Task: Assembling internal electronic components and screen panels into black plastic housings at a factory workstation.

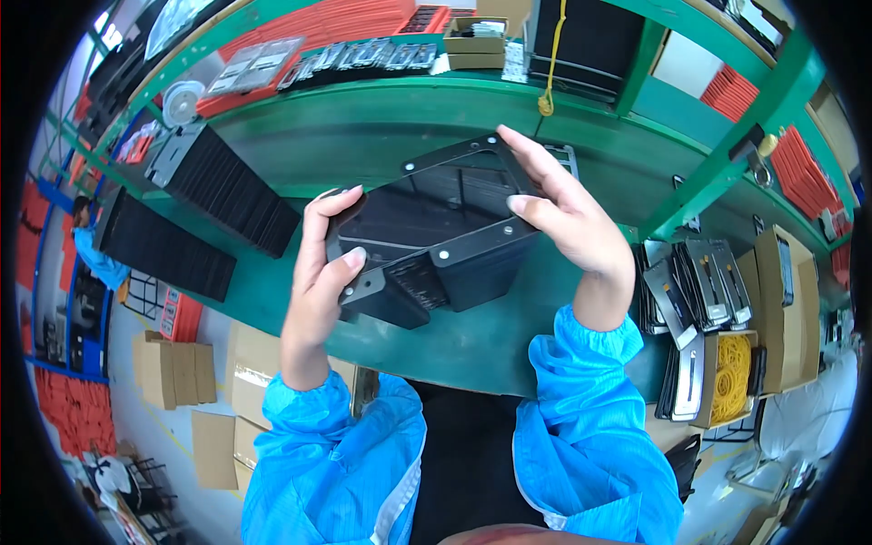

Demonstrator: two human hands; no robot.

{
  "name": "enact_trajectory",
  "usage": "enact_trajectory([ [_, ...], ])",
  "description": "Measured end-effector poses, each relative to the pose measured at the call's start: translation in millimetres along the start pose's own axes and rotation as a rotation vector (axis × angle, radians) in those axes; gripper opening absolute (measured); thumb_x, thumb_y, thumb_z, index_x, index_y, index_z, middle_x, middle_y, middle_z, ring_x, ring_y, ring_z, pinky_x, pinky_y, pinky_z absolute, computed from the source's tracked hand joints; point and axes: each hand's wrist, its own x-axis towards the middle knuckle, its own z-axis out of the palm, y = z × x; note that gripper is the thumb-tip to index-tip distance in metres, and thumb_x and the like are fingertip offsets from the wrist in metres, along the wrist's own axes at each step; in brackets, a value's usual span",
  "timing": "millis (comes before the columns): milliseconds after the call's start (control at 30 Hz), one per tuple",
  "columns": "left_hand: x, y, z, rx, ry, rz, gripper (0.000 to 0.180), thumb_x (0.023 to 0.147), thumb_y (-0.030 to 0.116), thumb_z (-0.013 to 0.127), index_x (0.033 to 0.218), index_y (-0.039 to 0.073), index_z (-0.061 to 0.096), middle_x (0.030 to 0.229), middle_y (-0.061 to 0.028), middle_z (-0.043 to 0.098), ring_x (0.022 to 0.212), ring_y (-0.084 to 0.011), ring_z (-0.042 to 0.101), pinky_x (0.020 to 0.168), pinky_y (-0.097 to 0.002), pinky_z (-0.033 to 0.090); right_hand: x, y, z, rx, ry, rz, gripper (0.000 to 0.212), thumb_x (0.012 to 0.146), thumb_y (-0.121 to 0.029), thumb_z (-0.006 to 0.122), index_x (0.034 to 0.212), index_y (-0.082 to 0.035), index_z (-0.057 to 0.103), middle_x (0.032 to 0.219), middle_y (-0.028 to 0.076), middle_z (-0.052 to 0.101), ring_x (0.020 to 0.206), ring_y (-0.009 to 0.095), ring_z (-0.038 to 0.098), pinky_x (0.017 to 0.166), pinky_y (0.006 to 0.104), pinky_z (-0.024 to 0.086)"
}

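Both my hands grip a dark block by its opposite ends above the green bench. On top it has a black frame (pixel 472 243) with light round dots at its corners, around a glossy black panel (pixel 422 204). My left hand (pixel 318 268) clasps the left end, thumb on the near corner. Around the right end my right hand (pixel 581 227) is closed, its thumb on the frame and its fingers along the far corner. Layered edges show in a gap at the near side. Whether the block touches the bench below is hidden.
Two tall stacks of thin black plates (pixel 222 191) (pixel 168 247) stand at the left. Flat dark pieces (pixel 699 282) and a carton of yellow cord (pixel 731 377) are at the right. A green shelf (pixel 391 95) runs along the back. A yellow cord (pixel 552 64) hangs there.
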Motion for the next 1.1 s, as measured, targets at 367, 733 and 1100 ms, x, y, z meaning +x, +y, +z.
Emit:
enact_trajectory([
  [367,-8.7,-4.1,12.3,-0.023,0.178,0.086,0.054,0.084,0.017,0.049,0.136,0.002,0.047,0.146,-0.0169,0.046,0.137,-0.0264,0.046,0.119,-0.0387,0.032,7.2,1.8,-6.1,-0.080,0.543,0.005,0.046,0.104,-0.016,0.064,0.148,-0.005,0.055,0.123,0.010,0.067,0.083,0.007,0.062,0.074,0.0226,0.052],
  [733,-2.6,-11.3,13.3,0.023,0.119,0.193,0.054,0.079,0.024,0.048,0.119,-0.003,0.070,0.137,-0.0189,0.059,0.144,-0.0318,0.041,0.118,-0.0417,0.035,4.0,-5.2,7.7,0.011,0.446,-0.256,0.032,0.112,-0.026,0.052,0.122,0.003,0.059,0.097,0.011,0.069,0.070,0.010,0.056,0.061,0.0258,0.049],
  [1100,-2.6,-21.3,8.0,0.073,0.125,0.220,0.056,0.083,0.037,0.052,0.115,-0.002,0.075,0.141,-0.0238,0.055,0.142,-0.0332,0.042,0.115,-0.0443,0.035,-31.9,-49.5,75.0,0.062,-0.084,-0.317,0.028,0.112,-0.022,0.045,0.092,-0.004,0.051,0.087,0.014,0.064,0.078,0.025,0.069,0.070,0.0346,0.056],
])
